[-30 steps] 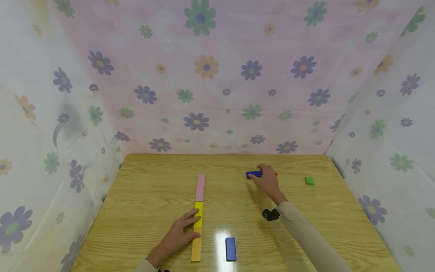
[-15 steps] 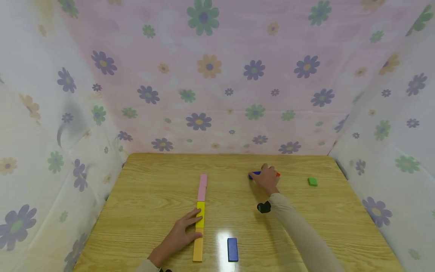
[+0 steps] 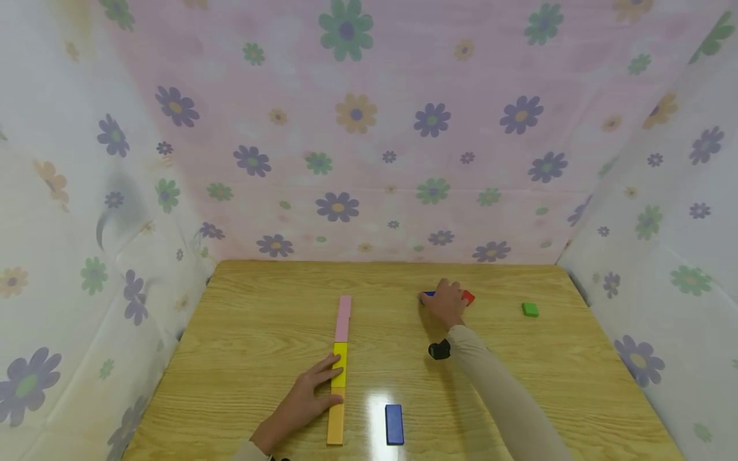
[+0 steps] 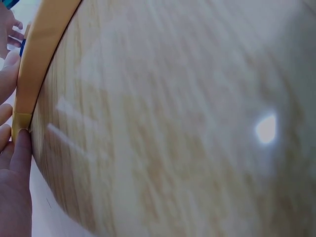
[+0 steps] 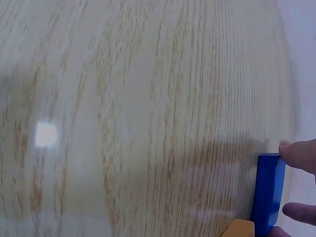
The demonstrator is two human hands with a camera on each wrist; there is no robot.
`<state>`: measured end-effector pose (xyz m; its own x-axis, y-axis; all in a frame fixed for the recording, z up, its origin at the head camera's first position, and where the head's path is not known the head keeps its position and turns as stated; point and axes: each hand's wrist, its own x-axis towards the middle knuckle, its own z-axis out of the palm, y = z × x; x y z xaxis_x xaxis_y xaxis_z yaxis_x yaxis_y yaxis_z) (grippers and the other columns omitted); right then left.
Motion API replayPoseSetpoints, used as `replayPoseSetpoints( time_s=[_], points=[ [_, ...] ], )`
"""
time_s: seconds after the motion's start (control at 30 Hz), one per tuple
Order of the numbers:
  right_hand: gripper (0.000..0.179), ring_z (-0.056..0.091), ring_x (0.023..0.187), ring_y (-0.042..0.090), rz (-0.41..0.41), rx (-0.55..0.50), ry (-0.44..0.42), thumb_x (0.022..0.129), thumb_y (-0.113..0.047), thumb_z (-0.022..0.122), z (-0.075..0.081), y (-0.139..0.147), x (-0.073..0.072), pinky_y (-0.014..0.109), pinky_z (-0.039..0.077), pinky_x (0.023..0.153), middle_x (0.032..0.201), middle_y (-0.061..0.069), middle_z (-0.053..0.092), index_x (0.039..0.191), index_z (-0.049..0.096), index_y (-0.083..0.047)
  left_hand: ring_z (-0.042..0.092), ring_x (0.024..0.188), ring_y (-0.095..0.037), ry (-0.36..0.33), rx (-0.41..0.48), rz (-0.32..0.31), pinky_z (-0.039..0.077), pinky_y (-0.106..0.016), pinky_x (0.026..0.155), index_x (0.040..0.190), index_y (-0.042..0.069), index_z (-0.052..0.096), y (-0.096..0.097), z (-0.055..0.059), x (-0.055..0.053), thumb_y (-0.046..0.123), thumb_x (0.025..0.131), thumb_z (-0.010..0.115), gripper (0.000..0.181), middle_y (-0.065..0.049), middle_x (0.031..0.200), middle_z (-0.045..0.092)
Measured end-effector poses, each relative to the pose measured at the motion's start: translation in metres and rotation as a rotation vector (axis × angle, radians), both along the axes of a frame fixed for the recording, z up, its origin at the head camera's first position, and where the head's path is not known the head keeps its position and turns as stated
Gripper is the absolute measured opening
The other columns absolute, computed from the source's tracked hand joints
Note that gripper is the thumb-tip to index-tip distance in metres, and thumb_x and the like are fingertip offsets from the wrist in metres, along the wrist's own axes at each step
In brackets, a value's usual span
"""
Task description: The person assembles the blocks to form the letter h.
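Note:
My left hand [image 3: 305, 394] rests along a line of blocks. Its fingers lie on the yellow block [image 3: 341, 350] and its thumb on the orange block [image 3: 336, 426]. Two pink blocks [image 3: 342, 328] continue the line toward the back. Farther right, my right hand [image 3: 446, 302] holds a blue block [image 5: 269, 192] by its ends, and in the head view the hand covers most of it. A red block [image 3: 468, 298] shows at the hand's right side. In the right wrist view, the corner of an orange piece [image 5: 240, 228] sits beside the blue block.
Another blue block [image 3: 394, 424] lies near the front of the wooden table [image 3: 259, 307], right of the line. A small green block [image 3: 530, 310] is at the back right. Flower-printed cloth walls [image 3: 380, 243] enclose the back and both sides.
The right hand and forearm have shifted slightly left over the blue block, uncovering more of the red block. The left hand stays on the line of blocks.

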<state>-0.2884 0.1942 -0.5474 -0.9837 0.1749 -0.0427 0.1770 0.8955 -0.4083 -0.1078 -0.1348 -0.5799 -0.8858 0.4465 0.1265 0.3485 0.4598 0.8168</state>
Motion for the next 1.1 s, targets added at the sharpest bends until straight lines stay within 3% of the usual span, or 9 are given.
replayPoseSetpoints(
  time_s=[0.17, 0.3, 0.6, 1.1],
  points=[
    [0.068, 0.043, 0.111, 0.05, -0.003, -0.011, -0.016, 0.085, -0.046, 0.065, 0.0, -0.002, 0.005, 0.071, 0.028, 0.092, 0.117, 0.034, 0.047, 0.125, 0.045, 0.005, 0.032, 0.135, -0.031, -0.011, -0.001, 0.004, 0.035, -0.048, 0.104, 0.129, 0.003, 0.058, 0.0, -0.001, 0.0, 0.029, 0.082, 0.073, 0.056, -0.007, 0.148, 0.038],
    [0.068, 0.043, 0.112, 0.049, 0.004, -0.008, -0.003, 0.083, -0.043, 0.068, 0.002, -0.003, 0.008, 0.072, 0.026, 0.093, 0.118, 0.033, 0.048, 0.126, 0.045, 0.005, 0.032, 0.136, -0.031, -0.023, -0.001, 0.004, 0.036, -0.048, 0.104, 0.129, 0.003, 0.058, -0.001, 0.0, 0.001, 0.028, 0.082, 0.074, 0.055, -0.006, 0.148, 0.038],
    [0.049, 0.044, 0.108, 0.045, 0.057, -0.05, 0.068, 0.083, -0.029, 0.069, 0.003, 0.002, 0.011, 0.067, 0.032, 0.087, 0.119, 0.028, 0.049, 0.115, 0.053, 0.003, 0.033, 0.135, -0.03, 0.011, -0.017, 0.0, 0.036, -0.046, 0.104, 0.129, 0.004, 0.058, 0.001, -0.001, 0.001, 0.029, 0.082, 0.074, 0.055, -0.006, 0.147, 0.039],
    [0.046, 0.055, 0.102, 0.041, 0.234, -0.264, 0.093, 0.077, -0.021, 0.078, 0.007, -0.003, 0.017, 0.055, 0.05, 0.085, 0.119, 0.026, 0.047, 0.111, 0.057, 0.001, 0.033, 0.135, -0.029, 0.011, 0.005, -0.003, 0.035, -0.044, 0.105, 0.128, 0.002, 0.058, 0.001, -0.001, 0.001, 0.027, 0.081, 0.074, 0.055, -0.007, 0.147, 0.039]
  ],
)
